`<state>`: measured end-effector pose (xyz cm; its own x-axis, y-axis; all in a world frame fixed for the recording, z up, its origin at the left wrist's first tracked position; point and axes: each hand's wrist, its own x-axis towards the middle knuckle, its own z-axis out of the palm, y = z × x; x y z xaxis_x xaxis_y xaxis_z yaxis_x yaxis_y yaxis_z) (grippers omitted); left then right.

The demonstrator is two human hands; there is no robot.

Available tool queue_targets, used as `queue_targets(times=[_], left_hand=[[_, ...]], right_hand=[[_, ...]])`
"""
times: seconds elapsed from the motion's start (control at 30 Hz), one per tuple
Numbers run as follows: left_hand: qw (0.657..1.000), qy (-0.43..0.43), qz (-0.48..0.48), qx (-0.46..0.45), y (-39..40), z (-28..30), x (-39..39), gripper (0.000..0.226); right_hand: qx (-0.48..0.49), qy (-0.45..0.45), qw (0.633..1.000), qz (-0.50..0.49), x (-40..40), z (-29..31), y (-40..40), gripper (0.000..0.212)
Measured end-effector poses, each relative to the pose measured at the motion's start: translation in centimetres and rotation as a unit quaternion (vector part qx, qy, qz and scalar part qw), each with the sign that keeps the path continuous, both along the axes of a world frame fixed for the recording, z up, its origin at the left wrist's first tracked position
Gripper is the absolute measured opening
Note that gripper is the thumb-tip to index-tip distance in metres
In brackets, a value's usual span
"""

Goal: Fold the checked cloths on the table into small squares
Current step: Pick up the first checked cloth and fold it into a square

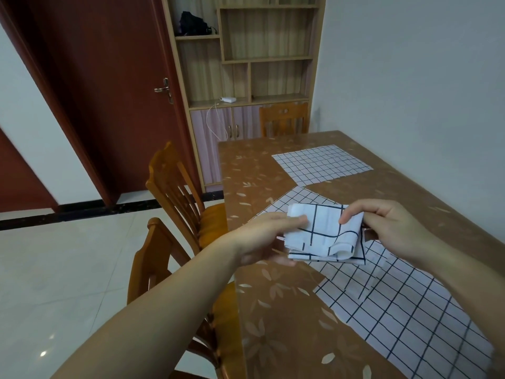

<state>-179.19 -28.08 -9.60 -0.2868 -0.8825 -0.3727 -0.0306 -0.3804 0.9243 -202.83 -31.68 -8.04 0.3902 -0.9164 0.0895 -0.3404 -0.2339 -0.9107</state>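
A white cloth with dark checks, folded into a small thick square (325, 232), is held above the table between both hands. My left hand (262, 239) holds its left edge, fingers flat on top and thumb underneath. My right hand (393, 228) pinches its right edge. Below it a flat checked cloth (297, 199) lies on the table, partly hidden. A larger flat checked cloth (404, 310) is spread at the near right. Another flat one (322, 164) lies farther back.
The brown table (259, 170) has a leaf-patterned cover and stands against the right wall. Two wooden chairs (180, 192) line its left edge, another (284, 119) stands at the far end. A shelf cabinet (246, 64) and a red door (109, 91) are behind.
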Motion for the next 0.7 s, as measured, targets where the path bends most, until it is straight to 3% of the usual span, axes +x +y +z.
queue_targets(times=[0.13,0.27,0.33,0.43,0.7], left_hand=[[0.999,-0.03,-0.033,-0.029,0.0,0.0,-0.7,0.024],[0.995,-0.042,-0.002,-0.094,-0.3,0.3,-1.2,0.024],[0.992,-0.042,-0.006,-0.119,-0.3,0.3,-1.1,0.024],[0.991,-0.024,0.013,-0.13,-0.1,-0.4,-0.1,0.027],[0.993,0.027,0.115,-0.019,0.8,-6.9,4.6,0.034]], right_hand=[[0.027,-0.035,0.999,-0.024,-0.7,0.3,0.5,0.048],[0.113,-0.14,0.983,-0.045,-0.8,0.1,1.5,0.025],[0.163,-0.108,0.98,-0.046,-0.5,-0.3,2.0,0.043],[0.216,-0.072,0.973,-0.027,1.0,-0.9,2.7,0.029],[0.3,-0.107,0.942,-0.107,6.0,-5.0,2.7,0.012]])
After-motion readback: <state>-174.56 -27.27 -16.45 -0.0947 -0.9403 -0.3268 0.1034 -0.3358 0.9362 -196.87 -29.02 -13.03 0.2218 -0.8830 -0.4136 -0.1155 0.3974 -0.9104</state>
